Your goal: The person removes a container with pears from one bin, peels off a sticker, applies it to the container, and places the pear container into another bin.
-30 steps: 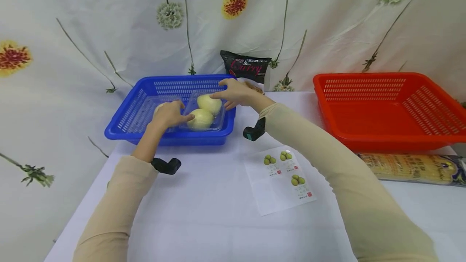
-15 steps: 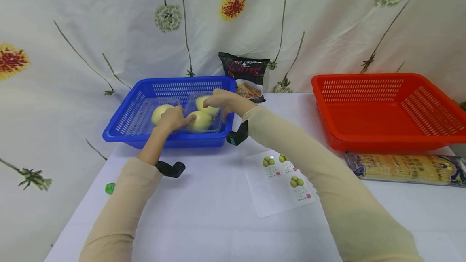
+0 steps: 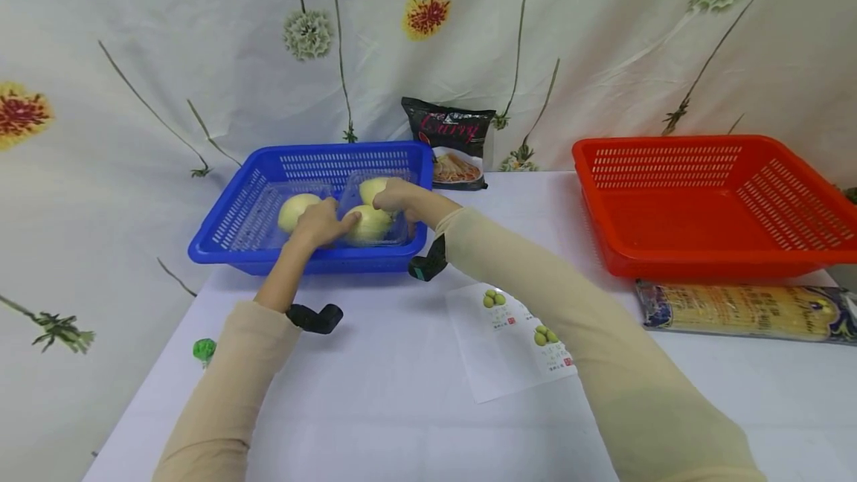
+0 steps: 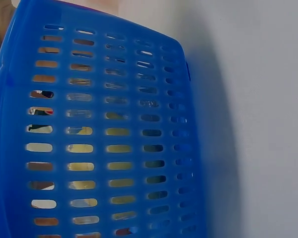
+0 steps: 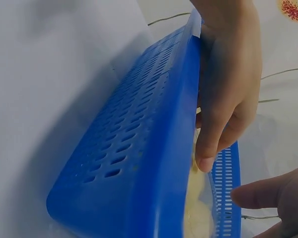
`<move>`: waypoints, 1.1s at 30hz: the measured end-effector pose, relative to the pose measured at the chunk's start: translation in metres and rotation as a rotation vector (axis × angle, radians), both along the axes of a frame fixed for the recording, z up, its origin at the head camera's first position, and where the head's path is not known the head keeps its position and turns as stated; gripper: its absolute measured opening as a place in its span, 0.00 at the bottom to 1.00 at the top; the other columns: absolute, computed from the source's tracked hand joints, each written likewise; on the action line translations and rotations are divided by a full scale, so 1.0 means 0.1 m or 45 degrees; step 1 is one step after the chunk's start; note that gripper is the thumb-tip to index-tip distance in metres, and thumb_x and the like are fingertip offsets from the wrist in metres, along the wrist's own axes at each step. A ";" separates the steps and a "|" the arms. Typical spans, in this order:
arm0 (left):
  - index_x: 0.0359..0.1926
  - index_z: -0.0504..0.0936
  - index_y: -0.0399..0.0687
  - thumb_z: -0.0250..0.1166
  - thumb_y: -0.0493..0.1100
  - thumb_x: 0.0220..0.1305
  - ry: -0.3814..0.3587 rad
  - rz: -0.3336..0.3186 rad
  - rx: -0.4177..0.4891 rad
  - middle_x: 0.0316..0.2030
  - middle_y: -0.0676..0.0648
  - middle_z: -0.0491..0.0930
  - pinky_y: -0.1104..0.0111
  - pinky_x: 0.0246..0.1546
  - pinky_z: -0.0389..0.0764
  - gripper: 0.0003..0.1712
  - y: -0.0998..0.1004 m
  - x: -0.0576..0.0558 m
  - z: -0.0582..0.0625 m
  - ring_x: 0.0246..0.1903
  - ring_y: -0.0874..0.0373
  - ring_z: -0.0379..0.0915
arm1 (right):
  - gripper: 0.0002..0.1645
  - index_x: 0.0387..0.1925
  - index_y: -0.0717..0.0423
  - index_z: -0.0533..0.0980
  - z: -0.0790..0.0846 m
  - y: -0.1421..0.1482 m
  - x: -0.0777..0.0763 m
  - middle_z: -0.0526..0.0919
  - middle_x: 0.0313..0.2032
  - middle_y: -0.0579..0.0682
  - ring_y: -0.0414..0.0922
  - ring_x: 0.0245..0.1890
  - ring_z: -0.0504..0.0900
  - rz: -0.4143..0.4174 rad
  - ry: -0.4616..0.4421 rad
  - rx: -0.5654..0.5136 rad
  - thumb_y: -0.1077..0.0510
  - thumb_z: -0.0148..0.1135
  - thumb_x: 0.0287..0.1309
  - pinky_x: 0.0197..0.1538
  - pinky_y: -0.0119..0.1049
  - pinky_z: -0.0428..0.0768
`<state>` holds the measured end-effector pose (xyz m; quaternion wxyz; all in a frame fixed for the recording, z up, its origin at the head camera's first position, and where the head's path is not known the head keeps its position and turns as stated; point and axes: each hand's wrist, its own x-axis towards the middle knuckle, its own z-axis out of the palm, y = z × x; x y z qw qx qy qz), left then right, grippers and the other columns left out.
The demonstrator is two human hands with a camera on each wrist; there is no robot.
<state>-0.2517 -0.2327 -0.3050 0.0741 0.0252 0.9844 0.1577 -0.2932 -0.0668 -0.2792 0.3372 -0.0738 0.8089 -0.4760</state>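
Note:
Inside a blue perforated basket (image 3: 321, 265) lie two clear plastic trays. The right tray (image 3: 352, 186) bears two pale yellow, melon-like fruits (image 3: 372, 226); the left tray (image 3: 261, 216) bears a similar fruit (image 3: 295, 212). My left hand (image 3: 320, 224) reaches to the right tray's left side, its thumb stretched toward the front fruit and its other fingertips hidden. At that tray's right side my right hand (image 3: 405, 198) reaches down, one finger over the rear fruit. The right wrist view shows the left hand (image 5: 231, 84) large, and spread fingers of the right hand (image 5: 288, 201).
A red basket (image 3: 676, 218) stands at the right, with a packet of noodles (image 3: 743, 309) before it. A black Curry packet (image 3: 451, 141) leans behind the blue basket. A sheet of fruit stickers (image 3: 502, 352) lies mid-table; a small green item (image 3: 204, 349) is at left.
My right hand has come down and left into the blue basket, onto the right tray's side. My left hand has shifted slightly right and down, uncovering the left fruit. The trays appear still.

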 end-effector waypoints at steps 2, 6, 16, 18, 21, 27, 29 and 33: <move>0.63 0.56 0.18 0.47 0.53 0.70 0.033 0.000 0.019 0.57 0.21 0.65 0.41 0.52 0.68 0.40 -0.01 0.02 -0.01 0.54 0.27 0.65 | 0.40 0.73 0.59 0.41 -0.01 0.00 0.01 0.48 0.71 0.57 0.57 0.69 0.51 0.004 0.028 0.006 0.62 0.47 0.65 0.54 0.67 0.65; 0.64 0.56 0.20 0.46 0.55 0.70 0.106 0.011 0.059 0.55 0.21 0.67 0.40 0.52 0.67 0.39 -0.03 0.05 -0.04 0.52 0.27 0.66 | 0.36 0.71 0.64 0.48 -0.01 0.00 0.04 0.58 0.66 0.56 0.50 0.63 0.62 0.027 0.137 0.051 0.64 0.48 0.64 0.59 0.53 0.69; 0.66 0.56 0.25 0.44 0.56 0.70 0.177 0.064 0.325 0.38 0.27 0.80 0.46 0.53 0.70 0.39 -0.15 0.08 -0.03 0.21 0.48 0.81 | 0.35 0.67 0.66 0.54 0.08 0.04 0.13 0.67 0.59 0.59 0.52 0.49 0.76 -0.067 0.240 0.013 0.67 0.55 0.61 0.42 0.41 0.82; 0.67 0.55 0.26 0.45 0.55 0.70 0.172 0.084 0.376 0.47 0.25 0.76 0.47 0.55 0.68 0.39 -0.16 0.10 -0.01 0.21 0.48 0.82 | 0.34 0.64 0.66 0.58 0.07 0.02 0.14 0.70 0.56 0.59 0.51 0.41 0.79 -0.113 0.282 0.033 0.67 0.58 0.58 0.39 0.39 0.83; 0.67 0.55 0.26 0.46 0.55 0.70 0.200 0.096 0.417 0.51 0.24 0.73 0.48 0.58 0.65 0.38 -0.16 0.14 0.00 0.22 0.47 0.82 | 0.32 0.59 0.67 0.64 0.06 0.02 0.19 0.74 0.51 0.59 0.50 0.32 0.82 -0.195 0.341 0.034 0.67 0.64 0.53 0.38 0.39 0.83; 0.64 0.61 0.25 0.49 0.53 0.69 0.416 0.113 0.432 0.31 0.28 0.81 0.48 0.58 0.63 0.36 -0.10 0.23 0.04 0.20 0.45 0.81 | 0.30 0.54 0.70 0.67 0.10 0.13 0.28 0.75 0.48 0.61 0.52 0.31 0.82 -0.241 0.390 -0.099 0.68 0.67 0.49 0.40 0.41 0.82; 0.64 0.60 0.27 0.49 0.54 0.69 0.439 0.133 0.454 0.33 0.28 0.81 0.47 0.58 0.63 0.36 -0.07 0.28 0.07 0.20 0.45 0.81 | 0.35 0.59 0.70 0.63 0.14 0.19 0.31 0.72 0.55 0.62 0.53 0.35 0.82 -0.214 0.382 -0.152 0.67 0.66 0.50 0.42 0.40 0.82; 0.65 0.60 0.29 0.49 0.55 0.69 0.472 0.173 0.496 0.36 0.27 0.80 0.47 0.57 0.64 0.37 0.03 0.37 0.15 0.20 0.45 0.81 | 0.47 0.69 0.66 0.52 0.19 0.31 0.33 0.58 0.68 0.61 0.54 0.42 0.83 -0.189 0.341 -0.200 0.65 0.66 0.53 0.50 0.40 0.79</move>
